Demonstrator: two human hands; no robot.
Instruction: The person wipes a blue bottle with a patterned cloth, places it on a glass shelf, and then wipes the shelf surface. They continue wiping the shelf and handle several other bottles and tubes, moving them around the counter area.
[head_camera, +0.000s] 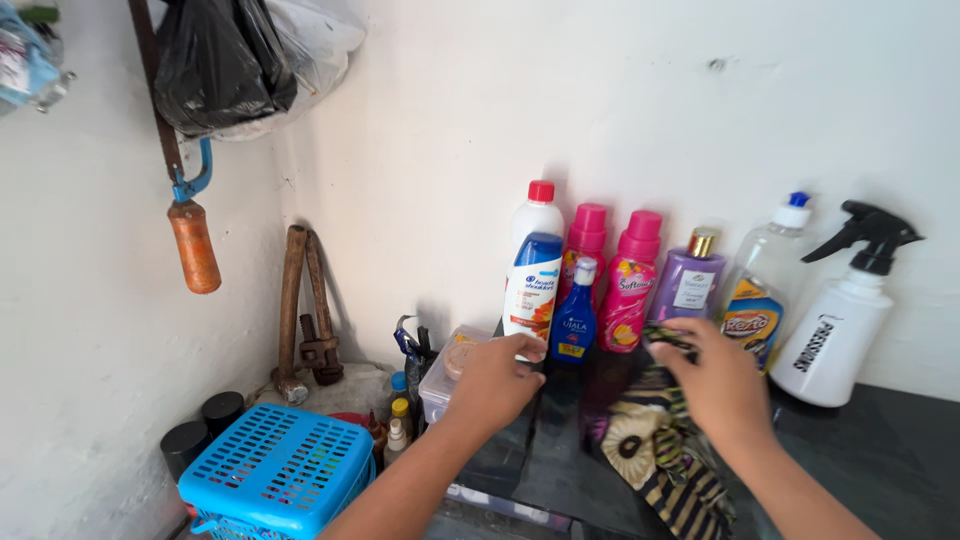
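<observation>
My left hand (493, 378) reaches forward over a clear plastic container (447, 375), its fingers curled right by the base of a white and blue bottle (532, 285). My right hand (722, 380) presses down on a patterned black, yellow and white cloth (660, 455) lying on the dark counter (880, 450). Behind the hands stand a small blue bottle (575, 322), two pink bottles (630, 282) and a purple bottle (690, 275) against the white wall.
A clear bottle with a blue cap (772, 275) and a white spray bottle (850, 310) stand at the right. A blue perforated basket (275, 470) sits at lower left, with a pipe wrench (318, 320), an orange-handled saw (192, 240) and black bags (225, 60) above.
</observation>
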